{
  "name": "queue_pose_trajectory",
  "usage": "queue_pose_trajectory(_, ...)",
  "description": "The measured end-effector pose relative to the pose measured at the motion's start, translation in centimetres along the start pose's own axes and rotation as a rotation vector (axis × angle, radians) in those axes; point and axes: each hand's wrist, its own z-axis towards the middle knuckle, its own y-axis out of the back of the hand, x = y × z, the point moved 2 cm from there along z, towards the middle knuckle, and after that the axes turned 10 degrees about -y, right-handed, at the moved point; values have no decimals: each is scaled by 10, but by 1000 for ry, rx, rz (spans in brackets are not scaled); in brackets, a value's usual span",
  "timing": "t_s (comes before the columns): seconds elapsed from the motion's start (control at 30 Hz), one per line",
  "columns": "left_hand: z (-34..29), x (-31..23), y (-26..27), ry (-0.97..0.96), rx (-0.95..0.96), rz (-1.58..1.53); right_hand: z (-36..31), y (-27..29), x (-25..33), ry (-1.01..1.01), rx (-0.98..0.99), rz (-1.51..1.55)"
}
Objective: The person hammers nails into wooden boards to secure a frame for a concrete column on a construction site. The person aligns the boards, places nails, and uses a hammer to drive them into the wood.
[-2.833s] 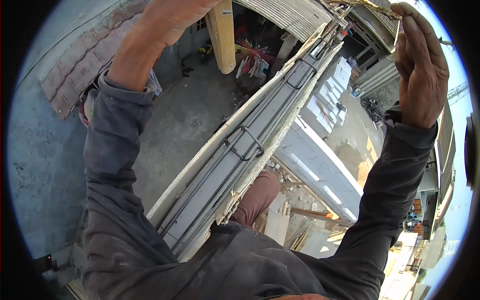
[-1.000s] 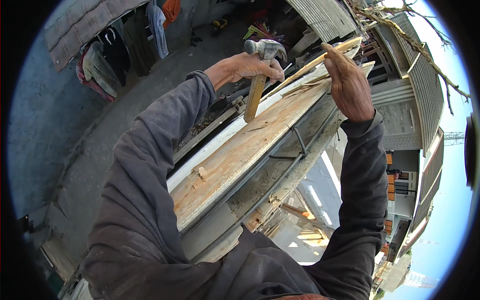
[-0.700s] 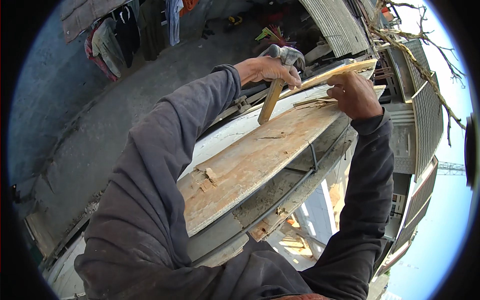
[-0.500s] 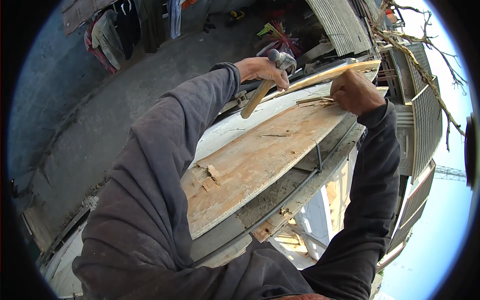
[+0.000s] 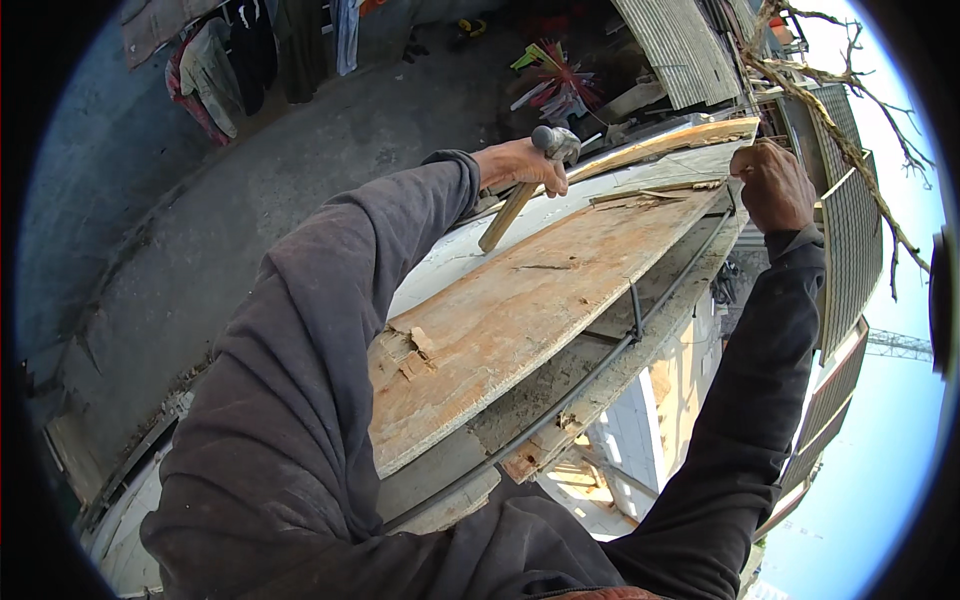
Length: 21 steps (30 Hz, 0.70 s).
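Note:
My left hand (image 5: pixel 522 167) is wrapped round a claw hammer (image 5: pixel 508 214), close below its grey metal head. Its wooden handle slants down over the white surface beside a weathered wooden board (image 5: pixel 545 290). My right hand (image 5: pixel 775 188) is raised, fingers curled closed, past the board's far right end. Whatever those fingers may hold is hidden or too small to make out. A thin splintered strip of wood (image 5: pixel 655 194) lies on the board's far end, and a torn flake of wood (image 5: pixel 421 344) lies near its left edge.
A dark metal rod (image 5: pixel 560 402) runs along the board's near side, above a gritty concrete ledge. A long pale plank (image 5: pixel 670 142) lies beyond the board. To the left is a grey floor (image 5: pixel 250 220) far below, with hanging clothes (image 5: pixel 215 80). Bare branches (image 5: pixel 840 130) rise at right.
My right hand has moved right and away from the splintered wood at the board's far end. My left hand and the hammer have shifted slightly left.

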Motion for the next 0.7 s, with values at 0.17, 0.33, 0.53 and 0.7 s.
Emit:
queue_pose_trajectory(0.17, -7, -1, 2, -14, -69, 35, -9, 10, 31, 77, -78, 49)
queue_pose_trajectory(0.33, -11, -10, 15, 85, -40, -35, -11, 7, 40, 64, -158, -102)
queue_pose_trajectory(0.53, -22, -7, 39, 94, -148, -182, -8, 18, 54, 172, -173, -100)
queue_pose_trajectory(0.7, -18, -26, 23, 23, -44, -14, -5, 22, 83, 217, -114, -162)
